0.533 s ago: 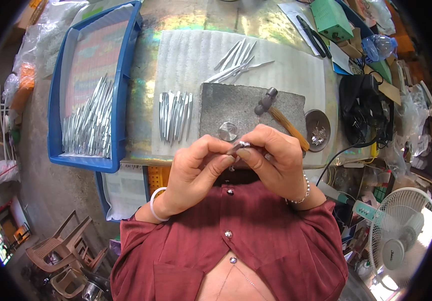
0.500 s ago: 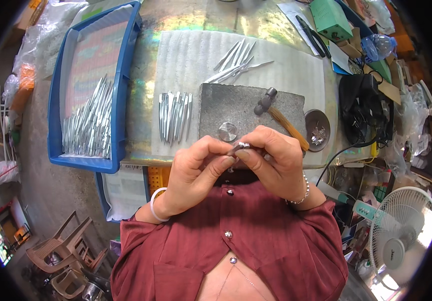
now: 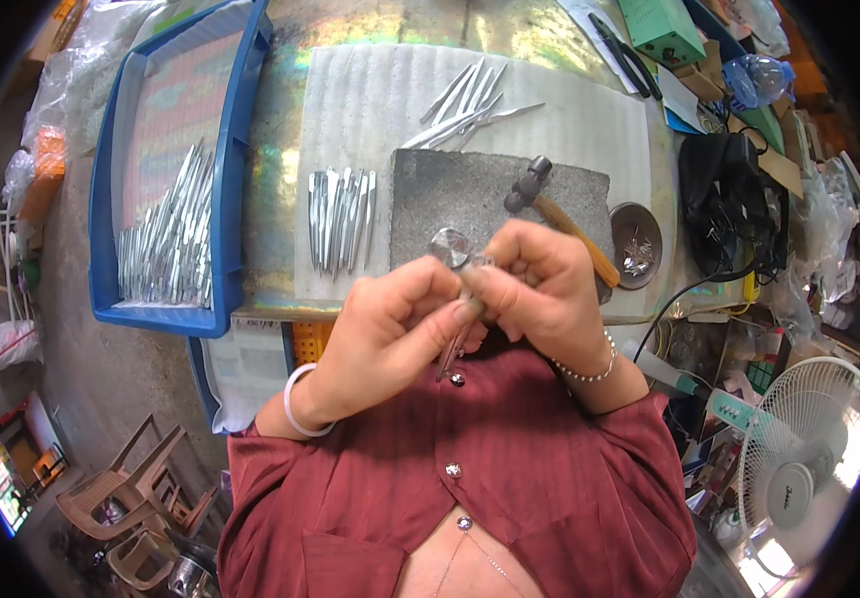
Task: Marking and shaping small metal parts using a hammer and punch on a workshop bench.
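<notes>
My left hand is closed in a pinch on a slim metal piece, whose narrow end points down toward my shirt. Beside it, fingertips almost touching, my right hand is pinched too. Small shiny bits show at its fingers, but what it grips is mostly hidden. Just beyond my fingers lies a round faceted metal piece at the near part of a grey stone block. A ball-headed hammer with a wooden handle rests across the block's right side.
Slim metal pieces lie in a row left of the block and in a loose pile beyond it. A blue tray at left holds many more. A small bowl of tiny metal pins sits at right, near a black cable.
The slim piece now points down from my left fingers. My right hand has risen a little and turned. The whole view has shifted slightly.
</notes>
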A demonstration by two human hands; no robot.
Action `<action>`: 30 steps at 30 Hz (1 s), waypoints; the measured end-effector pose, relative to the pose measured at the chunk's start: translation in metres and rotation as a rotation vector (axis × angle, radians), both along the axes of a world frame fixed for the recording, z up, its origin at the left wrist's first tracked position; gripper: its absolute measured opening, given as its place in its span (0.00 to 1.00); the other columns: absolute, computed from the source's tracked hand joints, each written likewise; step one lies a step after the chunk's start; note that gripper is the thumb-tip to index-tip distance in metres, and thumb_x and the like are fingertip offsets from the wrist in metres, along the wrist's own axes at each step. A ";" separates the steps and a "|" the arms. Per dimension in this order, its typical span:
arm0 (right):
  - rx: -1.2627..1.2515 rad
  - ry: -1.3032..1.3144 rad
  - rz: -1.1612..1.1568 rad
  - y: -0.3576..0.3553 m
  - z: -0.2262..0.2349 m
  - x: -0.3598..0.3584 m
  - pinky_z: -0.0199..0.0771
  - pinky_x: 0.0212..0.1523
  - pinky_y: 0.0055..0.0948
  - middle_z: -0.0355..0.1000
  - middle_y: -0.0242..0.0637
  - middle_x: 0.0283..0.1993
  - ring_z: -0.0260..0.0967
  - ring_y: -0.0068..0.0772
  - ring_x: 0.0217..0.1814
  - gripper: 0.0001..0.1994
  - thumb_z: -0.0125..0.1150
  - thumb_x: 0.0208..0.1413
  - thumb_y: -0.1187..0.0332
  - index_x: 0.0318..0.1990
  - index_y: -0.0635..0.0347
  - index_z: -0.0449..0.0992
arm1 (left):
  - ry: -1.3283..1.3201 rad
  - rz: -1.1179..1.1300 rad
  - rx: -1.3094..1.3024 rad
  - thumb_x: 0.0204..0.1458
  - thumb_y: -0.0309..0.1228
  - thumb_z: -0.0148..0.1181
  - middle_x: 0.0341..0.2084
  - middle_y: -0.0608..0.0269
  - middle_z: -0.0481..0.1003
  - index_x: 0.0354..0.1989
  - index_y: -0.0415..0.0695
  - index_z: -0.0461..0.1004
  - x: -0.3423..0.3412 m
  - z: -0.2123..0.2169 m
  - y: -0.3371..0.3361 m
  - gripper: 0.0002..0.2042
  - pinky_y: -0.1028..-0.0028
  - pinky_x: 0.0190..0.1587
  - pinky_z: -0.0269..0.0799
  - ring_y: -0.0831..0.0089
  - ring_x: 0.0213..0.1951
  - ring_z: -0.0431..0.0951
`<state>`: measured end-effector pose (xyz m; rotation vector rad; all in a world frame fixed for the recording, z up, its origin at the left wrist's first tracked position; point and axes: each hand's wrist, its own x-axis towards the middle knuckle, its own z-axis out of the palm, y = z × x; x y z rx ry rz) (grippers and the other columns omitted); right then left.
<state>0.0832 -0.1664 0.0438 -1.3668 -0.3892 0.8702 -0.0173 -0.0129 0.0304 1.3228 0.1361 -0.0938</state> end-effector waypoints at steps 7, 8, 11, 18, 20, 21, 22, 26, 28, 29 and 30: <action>0.052 0.297 -0.091 0.004 -0.022 0.006 0.52 0.11 0.12 0.67 0.28 0.18 0.55 0.10 0.12 0.09 0.59 0.56 0.70 0.26 0.60 0.70 | 0.230 -0.116 -0.078 0.58 0.29 0.55 0.21 0.67 0.74 0.34 0.36 0.68 0.012 0.003 0.010 0.07 0.83 0.23 0.68 0.86 0.23 0.72; 0.082 0.360 -0.107 0.003 -0.025 0.007 0.51 0.10 0.12 0.67 0.28 0.18 0.55 0.11 0.11 0.09 0.59 0.56 0.70 0.25 0.59 0.69 | 0.245 -0.143 -0.096 0.59 0.30 0.54 0.20 0.65 0.74 0.34 0.37 0.68 0.014 0.003 0.011 0.08 0.83 0.19 0.68 0.84 0.20 0.73; 0.119 0.441 -0.135 0.002 -0.032 0.005 0.49 0.09 0.13 0.66 0.28 0.18 0.54 0.11 0.10 0.09 0.59 0.56 0.69 0.25 0.58 0.69 | 0.323 -0.168 -0.217 0.58 0.32 0.55 0.20 0.68 0.73 0.35 0.39 0.68 0.019 0.007 0.010 0.08 0.86 0.17 0.66 0.84 0.17 0.73; 0.160 0.466 -0.184 -0.003 -0.033 -0.005 0.51 0.10 0.12 0.65 0.28 0.18 0.53 0.11 0.11 0.09 0.58 0.57 0.70 0.25 0.59 0.68 | 0.299 -0.223 -0.171 0.57 0.30 0.55 0.16 0.69 0.71 0.31 0.39 0.66 0.021 0.002 0.009 0.08 0.86 0.14 0.65 0.84 0.14 0.71; 0.210 0.434 -0.225 -0.004 -0.034 -0.009 0.51 0.10 0.13 0.65 0.28 0.18 0.53 0.11 0.11 0.09 0.57 0.57 0.71 0.26 0.59 0.68 | 0.295 -0.238 -0.159 0.57 0.29 0.56 0.16 0.69 0.71 0.31 0.40 0.66 0.022 0.006 0.009 0.08 0.86 0.15 0.65 0.85 0.14 0.71; 0.209 0.436 -0.224 -0.005 -0.033 -0.012 0.51 0.10 0.13 0.65 0.28 0.18 0.53 0.11 0.11 0.09 0.57 0.57 0.71 0.26 0.59 0.68 | 0.289 -0.251 -0.145 0.57 0.29 0.56 0.16 0.69 0.70 0.30 0.40 0.66 0.023 0.007 0.008 0.08 0.86 0.15 0.64 0.85 0.14 0.70; 0.221 0.411 -0.252 -0.006 -0.032 -0.015 0.51 0.10 0.13 0.65 0.28 0.18 0.53 0.11 0.11 0.09 0.57 0.57 0.71 0.26 0.59 0.68 | 0.291 -0.250 -0.146 0.57 0.29 0.56 0.16 0.69 0.70 0.30 0.40 0.66 0.023 0.009 0.008 0.08 0.86 0.15 0.64 0.85 0.14 0.70; 0.249 0.334 -0.318 -0.010 -0.027 -0.021 0.52 0.10 0.13 0.66 0.29 0.19 0.54 0.12 0.11 0.09 0.56 0.58 0.72 0.26 0.59 0.67 | 0.250 -0.307 -0.090 0.56 0.29 0.58 0.17 0.70 0.70 0.28 0.40 0.66 0.025 0.011 0.006 0.09 0.85 0.15 0.62 0.86 0.15 0.69; 0.251 0.324 -0.336 -0.012 -0.026 -0.023 0.52 0.10 0.13 0.67 0.29 0.19 0.54 0.12 0.12 0.08 0.55 0.58 0.72 0.27 0.59 0.67 | 0.227 -0.321 -0.060 0.56 0.29 0.58 0.17 0.70 0.70 0.27 0.40 0.66 0.027 0.012 0.006 0.09 0.85 0.16 0.61 0.86 0.15 0.69; 0.253 0.314 -0.355 -0.013 -0.025 -0.024 0.52 0.10 0.13 0.67 0.29 0.19 0.54 0.12 0.12 0.08 0.55 0.58 0.72 0.27 0.59 0.67 | 0.214 -0.344 -0.066 0.56 0.29 0.58 0.17 0.69 0.70 0.27 0.40 0.66 0.028 0.012 0.006 0.09 0.85 0.16 0.62 0.86 0.16 0.69; 0.252 0.314 -0.356 -0.014 -0.025 -0.025 0.52 0.10 0.13 0.67 0.29 0.19 0.54 0.12 0.12 0.08 0.55 0.58 0.72 0.27 0.59 0.67 | 0.200 -0.366 -0.072 0.56 0.29 0.58 0.18 0.69 0.70 0.28 0.40 0.66 0.029 0.013 0.005 0.09 0.85 0.16 0.62 0.86 0.16 0.69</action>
